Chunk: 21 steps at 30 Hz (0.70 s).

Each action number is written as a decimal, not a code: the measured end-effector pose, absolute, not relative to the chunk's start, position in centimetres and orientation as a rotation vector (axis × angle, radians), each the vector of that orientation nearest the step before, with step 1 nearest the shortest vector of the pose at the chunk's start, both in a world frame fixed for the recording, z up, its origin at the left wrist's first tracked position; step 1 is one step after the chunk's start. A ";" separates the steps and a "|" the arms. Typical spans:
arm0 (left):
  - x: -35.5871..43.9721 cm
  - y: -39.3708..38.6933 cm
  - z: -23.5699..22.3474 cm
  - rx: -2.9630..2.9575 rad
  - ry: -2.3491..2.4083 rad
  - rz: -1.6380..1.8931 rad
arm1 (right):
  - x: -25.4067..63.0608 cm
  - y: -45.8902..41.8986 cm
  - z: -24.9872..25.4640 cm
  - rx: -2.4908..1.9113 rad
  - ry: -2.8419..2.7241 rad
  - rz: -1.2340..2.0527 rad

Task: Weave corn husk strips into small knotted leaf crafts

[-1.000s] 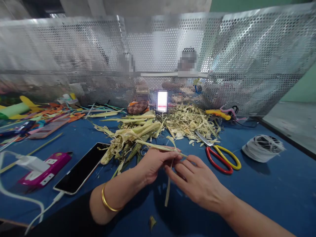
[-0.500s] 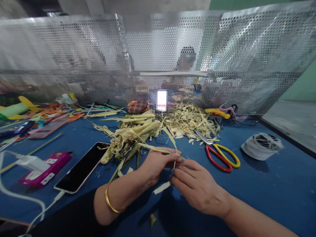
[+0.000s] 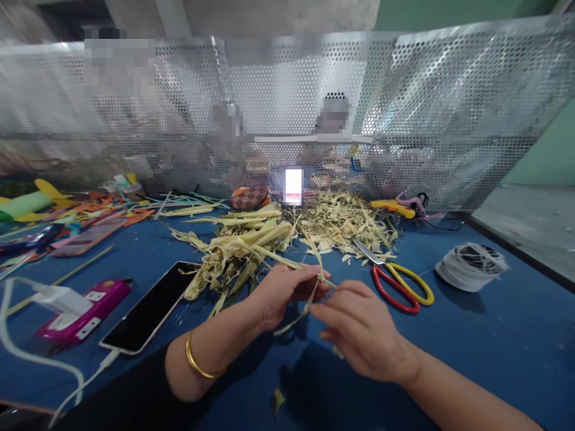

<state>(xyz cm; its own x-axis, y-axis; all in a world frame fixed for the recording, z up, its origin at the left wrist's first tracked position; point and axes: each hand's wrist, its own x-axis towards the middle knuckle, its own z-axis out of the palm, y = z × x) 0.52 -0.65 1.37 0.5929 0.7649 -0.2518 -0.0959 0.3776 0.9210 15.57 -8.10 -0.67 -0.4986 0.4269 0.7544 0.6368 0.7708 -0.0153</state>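
My left hand (image 3: pixel 287 293) pinches a long pale yellow-green leaf strip (image 3: pixel 281 258), which looks like dried husk. A small knot or wrap in it shows at the fingertips. From there a thinner strip end (image 3: pixel 291 327) hangs down below the fingers. Close by on the right, my right hand (image 3: pixel 363 329) has its fingers curled against the strip, slightly blurred; a small pale piece shows under them. A heap of long leaf strips (image 3: pixel 242 242) lies just beyond my left hand. Past my right hand rest scissors (image 3: pixel 402 287) with one red and one yellow handle, blades partly apart.
A roll of white cord (image 3: pixel 471 266) stands at right. Shredded leaf scraps (image 3: pixel 345 218) pile up behind. At left lie a black phone (image 3: pixel 150 308) on a cable and a magenta power strip (image 3: pixel 85 314). A perforated screen (image 3: pixel 287 90) bounds the back, people behind it.
My right hand has shifted a little right and its fingers have loosened. The hanging strip end has swung and turned beneath my left hand, which keeps its pinch.
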 end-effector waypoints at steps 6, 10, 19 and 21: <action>0.9 -1.4 1.3 1.142 0.780 0.590 | 16.7 -6.5 -0.2 -1.344 -1.257 0.698; 1.1 -1.9 1.2 1.161 0.799 0.524 | 16.2 -6.0 -0.7 -1.191 -1.084 1.219; 1.1 -2.0 1.1 1.271 0.793 0.473 | 15.1 -6.6 -1.3 -1.180 -0.941 1.019; 1.1 -2.1 1.2 1.306 0.796 0.484 | 15.1 -6.5 -1.4 -1.207 -0.933 0.987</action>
<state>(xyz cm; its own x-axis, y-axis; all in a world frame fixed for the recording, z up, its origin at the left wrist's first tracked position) 1.11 -2.11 1.22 0.6514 0.7189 -0.2424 0.1166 0.2209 0.9683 15.07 -6.55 -1.36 0.3048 0.9511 0.0494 -0.1025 0.0843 -0.9912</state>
